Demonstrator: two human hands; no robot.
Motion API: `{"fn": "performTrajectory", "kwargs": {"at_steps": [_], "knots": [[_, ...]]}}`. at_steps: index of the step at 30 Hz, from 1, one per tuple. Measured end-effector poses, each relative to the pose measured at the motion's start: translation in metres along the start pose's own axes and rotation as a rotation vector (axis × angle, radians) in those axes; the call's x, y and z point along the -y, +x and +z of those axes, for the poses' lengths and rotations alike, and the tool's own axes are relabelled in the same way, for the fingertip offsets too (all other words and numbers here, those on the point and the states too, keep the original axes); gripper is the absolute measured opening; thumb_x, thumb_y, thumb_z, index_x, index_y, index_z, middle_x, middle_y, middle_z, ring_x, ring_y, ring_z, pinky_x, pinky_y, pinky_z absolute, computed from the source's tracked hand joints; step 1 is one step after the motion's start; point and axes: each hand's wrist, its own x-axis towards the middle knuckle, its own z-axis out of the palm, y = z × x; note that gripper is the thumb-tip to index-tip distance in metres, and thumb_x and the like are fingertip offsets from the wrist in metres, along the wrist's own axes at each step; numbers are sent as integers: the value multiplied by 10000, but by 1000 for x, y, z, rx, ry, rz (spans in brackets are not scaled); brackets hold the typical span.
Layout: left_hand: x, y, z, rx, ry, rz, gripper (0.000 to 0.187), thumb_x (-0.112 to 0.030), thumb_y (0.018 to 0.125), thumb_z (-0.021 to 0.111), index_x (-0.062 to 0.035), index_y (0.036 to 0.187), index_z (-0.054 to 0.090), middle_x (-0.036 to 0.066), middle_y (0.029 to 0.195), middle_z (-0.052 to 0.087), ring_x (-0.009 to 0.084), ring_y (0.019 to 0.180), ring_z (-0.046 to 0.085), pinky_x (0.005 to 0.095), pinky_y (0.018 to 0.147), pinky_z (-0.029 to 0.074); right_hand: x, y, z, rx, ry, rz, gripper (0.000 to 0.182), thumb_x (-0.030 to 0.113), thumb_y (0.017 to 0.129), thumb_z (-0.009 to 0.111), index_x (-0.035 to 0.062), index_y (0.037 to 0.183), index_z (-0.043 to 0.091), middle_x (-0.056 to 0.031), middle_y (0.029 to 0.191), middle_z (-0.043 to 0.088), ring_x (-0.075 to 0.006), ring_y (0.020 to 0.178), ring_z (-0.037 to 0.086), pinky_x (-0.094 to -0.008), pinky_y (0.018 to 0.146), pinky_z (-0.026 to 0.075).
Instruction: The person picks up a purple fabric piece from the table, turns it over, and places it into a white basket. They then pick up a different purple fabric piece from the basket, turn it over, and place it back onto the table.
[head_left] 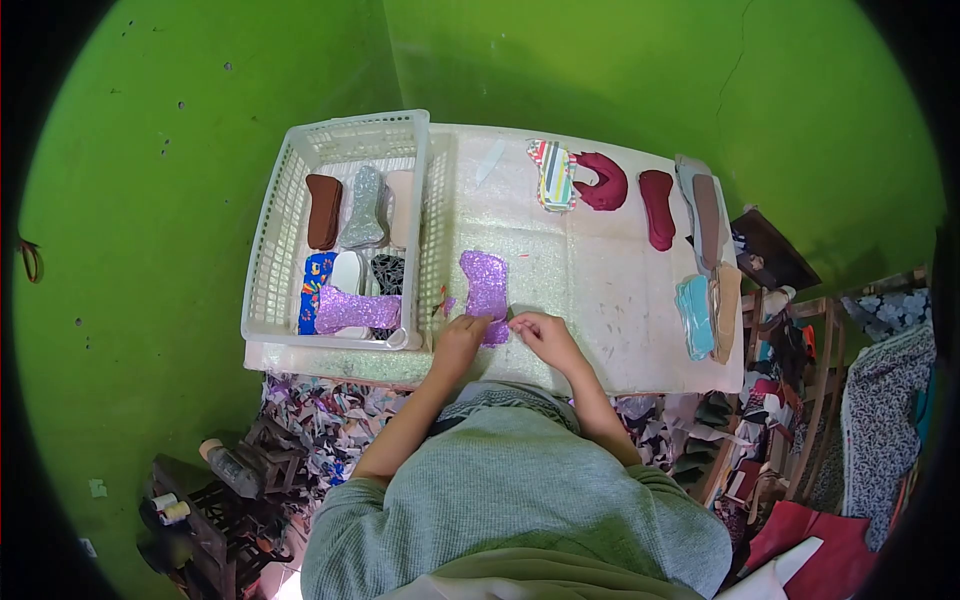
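A glittery purple cut piece (485, 280) lies on the white table in front of me, wide at its top and bottom. My left hand (461, 340) rests on its lower left part, fingers together at the piece. Close to its lower right edge is my right hand (541, 335), with thumb and fingers pinched together; what they hold, if anything, is too small to tell. Small purple and orange scraps (447, 302) lie just left of the piece. Another glittery purple piece (358, 311) lies in the white basket (434, 230).
Brown (323, 212) and silver (366, 207) stacks lie in the basket. Striped (553, 176), maroon (656, 208), turquoise (693, 316) and tan (725, 312) pieces lie along the table's back and right side. A wooden rack (820, 400) with fabric stands at right.
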Motion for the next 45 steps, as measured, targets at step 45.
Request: {"fn": "performTrajectory", "kwargs": {"at_steps": [45], "knots": [[-1, -3, -2, 80, -291, -80, 473, -171, 678, 721, -58, 1111, 566, 140, 1042, 593, 297, 932, 568, 359, 814, 451, -37, 29, 35, 187, 649, 293, 322, 54, 883, 497, -37, 1187, 444, -90, 958, 578, -121, 805, 552, -240, 694, 467]]}}
